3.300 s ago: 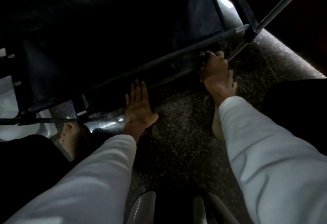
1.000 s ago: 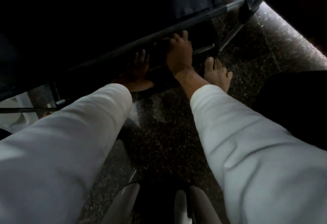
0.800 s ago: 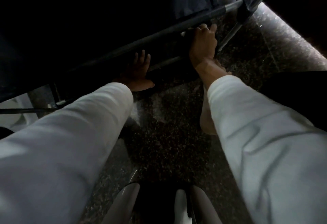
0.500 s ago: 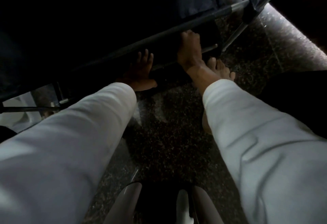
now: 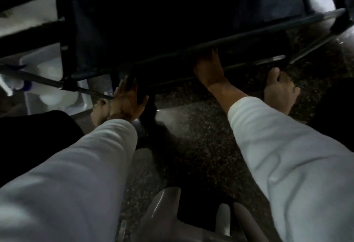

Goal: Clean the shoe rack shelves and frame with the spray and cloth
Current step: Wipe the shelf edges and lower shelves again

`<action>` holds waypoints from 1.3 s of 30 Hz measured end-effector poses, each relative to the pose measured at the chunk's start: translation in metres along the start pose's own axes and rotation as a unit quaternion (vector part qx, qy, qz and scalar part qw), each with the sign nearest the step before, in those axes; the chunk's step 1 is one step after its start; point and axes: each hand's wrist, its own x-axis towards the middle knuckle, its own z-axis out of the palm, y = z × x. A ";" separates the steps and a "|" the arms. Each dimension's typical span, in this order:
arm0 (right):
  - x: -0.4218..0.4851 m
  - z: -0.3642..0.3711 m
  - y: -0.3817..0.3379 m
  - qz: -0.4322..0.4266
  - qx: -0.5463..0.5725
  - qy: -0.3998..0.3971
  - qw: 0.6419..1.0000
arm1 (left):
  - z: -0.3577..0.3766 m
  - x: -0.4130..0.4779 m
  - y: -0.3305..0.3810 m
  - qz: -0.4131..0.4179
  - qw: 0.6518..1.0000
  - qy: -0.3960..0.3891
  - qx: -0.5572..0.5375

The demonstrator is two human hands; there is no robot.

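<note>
The shoe rack [image 5: 249, 35] front rail is running lower-left to upper-right just above the floor [image 5: 191, 130], the left hand [image 5: 125, 100] lying flat, fingers straight, at its edge, the right hand [image 5: 209, 69] reaching beneath, its grip hidden.

No text, label, brand or number can be read in this dim, blurred view. Nothing legible is shown on the dark shoe rack [image 5: 239, 36], and no marking can be made out on the white object [image 5: 50, 97] at the left
</note>
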 end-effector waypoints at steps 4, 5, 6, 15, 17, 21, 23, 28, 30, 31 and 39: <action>0.004 0.014 -0.054 0.019 0.007 -0.108 0.994 | -0.008 -0.001 -0.016 -0.011 0.999 -0.048 -0.005; 0.004 0.015 -0.072 0.025 0.026 -0.158 0.987 | -0.008 0.003 -0.015 -0.015 0.998 -0.052 -0.015; 0.006 0.021 -0.086 0.033 0.036 -0.186 0.981 | -0.008 0.006 -0.013 -0.015 0.998 -0.050 -0.023; 0.006 0.067 -0.158 -0.065 0.008 -0.270 0.961 | -0.023 0.009 0.003 -0.011 0.998 -0.064 0.010; 0.008 0.060 -0.150 -0.083 0.005 -0.258 0.963 | -0.017 0.017 -0.003 0.006 0.996 -0.089 -0.002; 0.004 0.050 -0.112 -0.029 -0.033 -0.219 0.975 | -0.021 0.020 -0.006 -0.002 0.992 -0.122 0.009; 0.000 0.041 -0.095 0.035 -0.036 -0.194 0.980 | -0.026 0.017 -0.004 -0.003 0.992 -0.122 0.003; 0.006 0.043 -0.101 0.028 -0.038 -0.199 0.979 | -0.018 0.016 -0.004 -0.018 0.992 -0.128 0.010; 0.005 0.053 -0.113 0.001 -0.017 -0.224 0.975 | -0.017 0.018 -0.003 -0.028 0.990 -0.139 0.013; 0.005 0.060 -0.107 0.005 -0.001 -0.223 0.975 | -0.020 0.018 -0.002 -0.034 0.989 -0.146 0.010; 0.009 0.016 -0.025 0.130 -0.002 -0.132 0.983 | -0.035 0.008 0.006 -0.037 0.987 -0.152 -0.018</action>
